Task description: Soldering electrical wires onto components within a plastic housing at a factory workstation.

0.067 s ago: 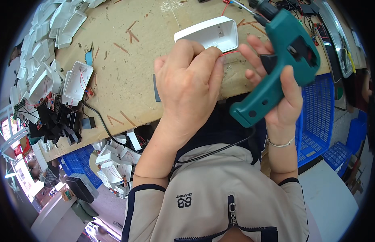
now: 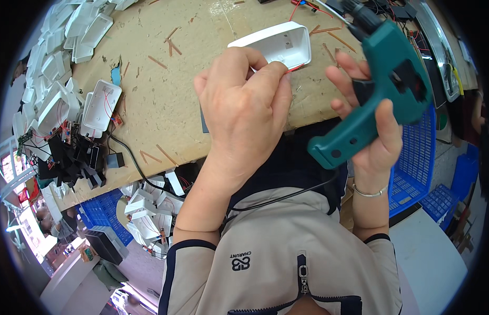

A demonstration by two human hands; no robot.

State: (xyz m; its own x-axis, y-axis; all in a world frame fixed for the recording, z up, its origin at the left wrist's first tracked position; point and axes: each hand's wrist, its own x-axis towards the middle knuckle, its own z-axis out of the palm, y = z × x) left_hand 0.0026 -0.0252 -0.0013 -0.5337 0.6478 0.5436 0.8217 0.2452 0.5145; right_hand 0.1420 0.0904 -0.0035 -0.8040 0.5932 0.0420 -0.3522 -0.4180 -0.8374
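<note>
Near the table's front edge lies a white plastic case, its open side up and a small fitting inside. My left hand is closed in a pinch at the case's near rim and covers its near left part. A short red wire shows beside the fingertips; what they pinch is hidden. To the right, my right hand holds a teal power drill by its handle, raised in the air. Its black chuck and thin metal bit point to the upper left, and some fingers are loose near the trigger.
White cases are piled at the far left. A case with red wires and a heap of black parts lie nearer. Brown strips are scattered on the table. Blue crates stand below the edge; a black cord crosses my lap.
The drill and my right hand have shifted a little to the right, away from the case. My left hand has barely moved, and less red wire shows beside its fingertips.
</note>
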